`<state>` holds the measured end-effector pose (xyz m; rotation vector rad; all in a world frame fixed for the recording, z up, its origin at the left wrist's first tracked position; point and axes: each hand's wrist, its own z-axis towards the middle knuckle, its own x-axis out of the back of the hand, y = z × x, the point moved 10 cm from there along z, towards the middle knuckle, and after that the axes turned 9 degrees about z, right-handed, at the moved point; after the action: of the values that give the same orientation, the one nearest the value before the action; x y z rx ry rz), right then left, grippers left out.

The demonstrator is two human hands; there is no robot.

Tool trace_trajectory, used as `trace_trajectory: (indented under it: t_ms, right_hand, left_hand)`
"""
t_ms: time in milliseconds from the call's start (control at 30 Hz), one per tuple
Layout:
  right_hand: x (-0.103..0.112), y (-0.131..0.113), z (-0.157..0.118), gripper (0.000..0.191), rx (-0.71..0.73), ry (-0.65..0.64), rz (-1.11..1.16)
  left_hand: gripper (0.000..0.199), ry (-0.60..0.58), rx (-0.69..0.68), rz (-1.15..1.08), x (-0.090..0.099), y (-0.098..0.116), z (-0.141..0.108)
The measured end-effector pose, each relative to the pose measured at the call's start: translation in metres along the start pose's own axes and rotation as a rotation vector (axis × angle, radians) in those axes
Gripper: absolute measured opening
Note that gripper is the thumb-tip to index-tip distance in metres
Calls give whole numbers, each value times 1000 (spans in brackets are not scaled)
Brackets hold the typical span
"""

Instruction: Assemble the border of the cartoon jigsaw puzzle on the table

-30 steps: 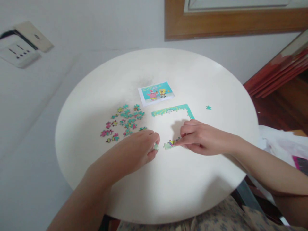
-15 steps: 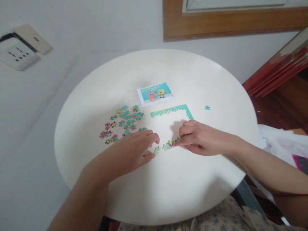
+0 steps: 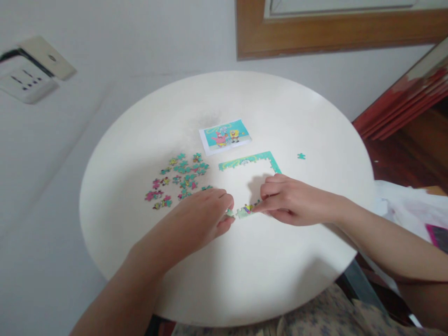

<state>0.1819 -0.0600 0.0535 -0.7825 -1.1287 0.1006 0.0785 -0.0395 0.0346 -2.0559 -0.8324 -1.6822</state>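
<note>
Between the thumb and fingers of my left hand (image 3: 206,214) is a pale green puzzle piece (image 3: 229,213), mostly covered by the fingers. It lies just left of the joined bottom strip (image 3: 243,212). My right hand (image 3: 292,200) has its fingers curled, with the index fingertip pressing on that strip. The joined teal top edge (image 3: 247,160) runs down the right side until my right hand hides it. Many loose pieces (image 3: 189,177) are spread left of the frame, partly behind my left hand.
A picture card (image 3: 227,135) of the cartoon scene lies behind the puzzle. One teal piece (image 3: 301,156) sits apart on the right of the round white table (image 3: 245,275). A socket (image 3: 30,79) is on the left wall.
My left hand has shifted slightly right, and its thumb and fingers now cover more of the pale green piece beside the bottom strip. My right hand has hardly moved.
</note>
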Motion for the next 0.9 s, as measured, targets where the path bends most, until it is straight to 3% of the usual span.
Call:
trace_trajectory:
  t_ms: [900]
  right_hand:
    - [0, -1, 0, 28, -1, -1, -4]
  left_hand:
    - [6, 25, -66, -116, -4, 5, 3]
